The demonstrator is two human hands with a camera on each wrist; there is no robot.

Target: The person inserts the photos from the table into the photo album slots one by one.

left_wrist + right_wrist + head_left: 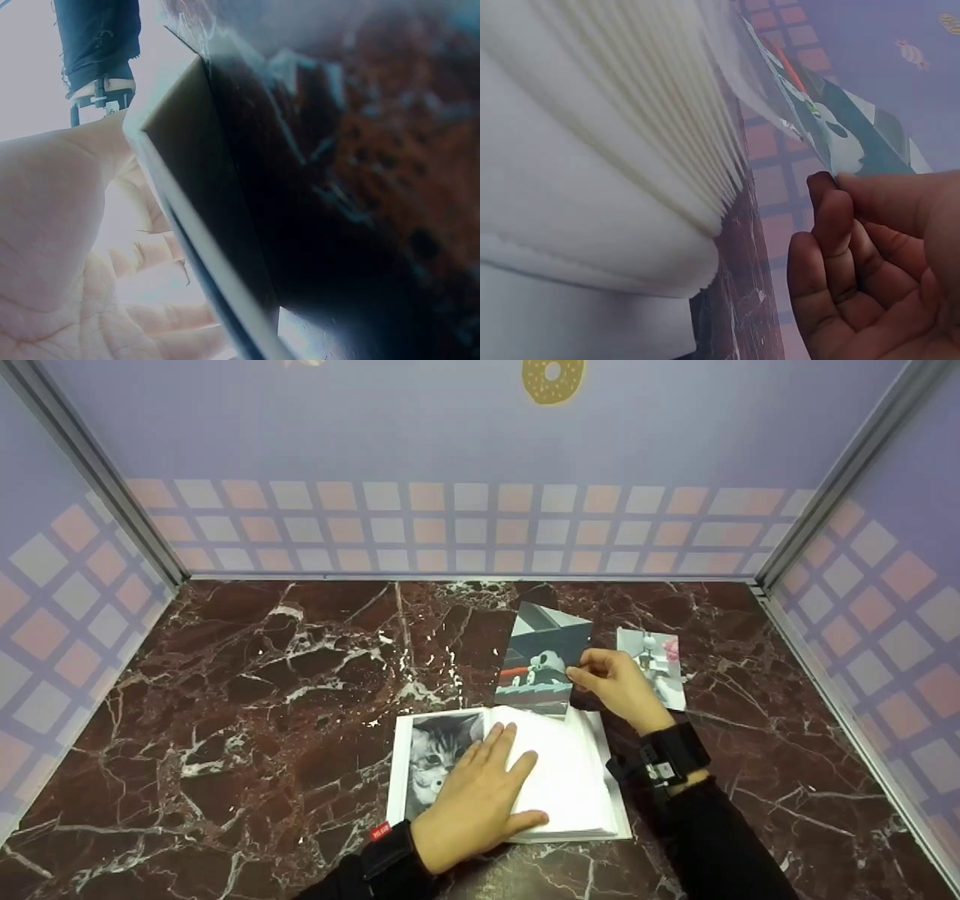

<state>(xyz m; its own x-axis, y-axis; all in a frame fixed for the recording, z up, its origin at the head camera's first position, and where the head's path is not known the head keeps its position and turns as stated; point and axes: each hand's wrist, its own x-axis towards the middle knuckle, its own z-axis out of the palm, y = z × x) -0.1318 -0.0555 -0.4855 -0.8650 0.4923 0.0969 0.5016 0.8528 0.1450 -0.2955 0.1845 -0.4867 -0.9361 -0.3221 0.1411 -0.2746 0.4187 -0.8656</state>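
Note:
A small photo album lies open on the marbled tabletop. A black-and-white cat photo fills its left page, and the right page is plain white. My left hand rests with spread fingers across the middle of the album, partly over the cat photo. My right hand pinches the right edge of a teal cartoon photo between thumb and forefinger. This photo's lower end meets the top edge of the album's page; whether it is inside a sleeve I cannot tell. In the right wrist view, clear film stands beside the photo.
Another photo, grey with a pink patch, lies on the table just beyond my right hand. Purple panels with a checked pattern enclose the back and both sides of the marbled tabletop.

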